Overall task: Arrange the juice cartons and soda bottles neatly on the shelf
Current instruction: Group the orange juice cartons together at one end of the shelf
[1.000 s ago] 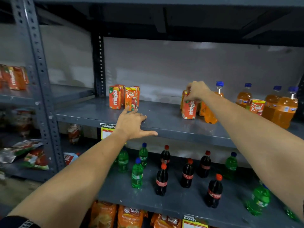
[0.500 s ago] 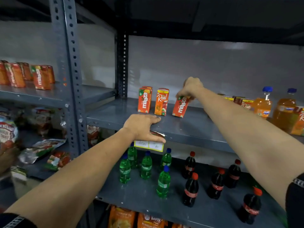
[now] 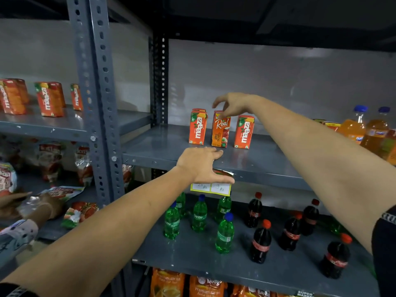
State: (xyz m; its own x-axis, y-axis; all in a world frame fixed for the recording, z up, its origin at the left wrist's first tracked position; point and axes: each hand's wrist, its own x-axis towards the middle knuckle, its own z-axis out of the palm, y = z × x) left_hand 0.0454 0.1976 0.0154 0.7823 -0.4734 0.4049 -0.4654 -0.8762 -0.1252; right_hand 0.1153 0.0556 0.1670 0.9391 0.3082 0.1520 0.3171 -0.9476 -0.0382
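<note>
So we've got the grey shelf [image 3: 162, 144] filling the middle of the frame. On it, just right of centre, three cartons stand upright in a row: a Maaza [image 3: 197, 126], a Real [image 3: 220, 129] and another Maaza [image 3: 244, 132], close together but not touching. Orange bottles [image 3: 364, 127] sit at the far right edge. On the tier below, green bottles [image 3: 199, 217] stand left of the cola bottles [image 3: 260, 243]. Our left hand [image 3: 201, 163] lies flat and open on the shelf's front lip, gripping nothing. Our right hand [image 3: 233, 103] hovers just above the Real carton, fingers spread loose, holding nothing.
</note>
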